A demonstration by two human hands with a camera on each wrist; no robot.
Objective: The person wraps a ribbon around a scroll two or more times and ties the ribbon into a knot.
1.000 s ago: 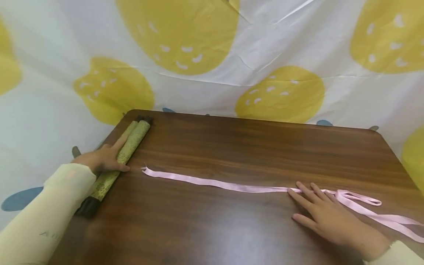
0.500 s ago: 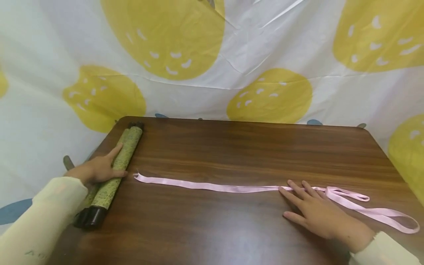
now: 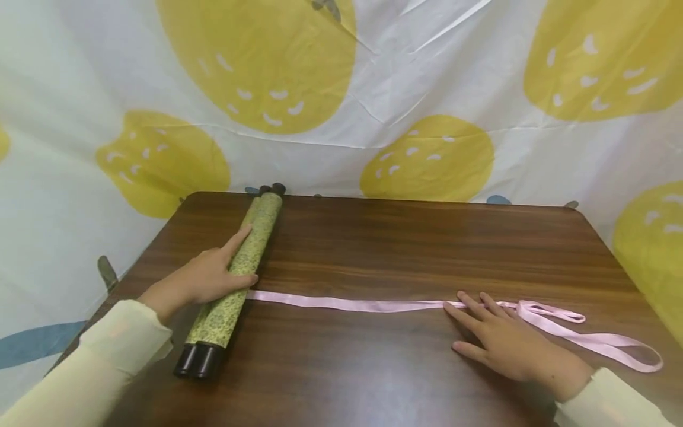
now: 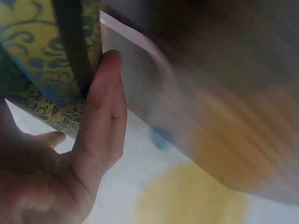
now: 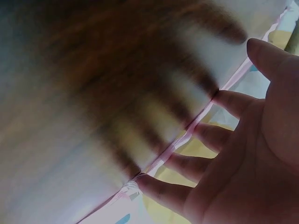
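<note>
Left hand (image 3: 208,277) clamped on yellow-green double scroll (image 3: 257,240), thumb on the side facing the ribbon (image 3: 347,305); scroll slants over left part of tabletop (image 3: 341,379), dark end caps (image 3: 198,360) at both ends, hiding ribbon's left end. Contact between the two: cannot tell. Right hand (image 3: 498,341) flat, fingers apart, tips on ribbon, which loops off rightward

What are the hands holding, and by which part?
The left hand grips the scroll around its middle. The right hand only rests on the ribbon.
</note>
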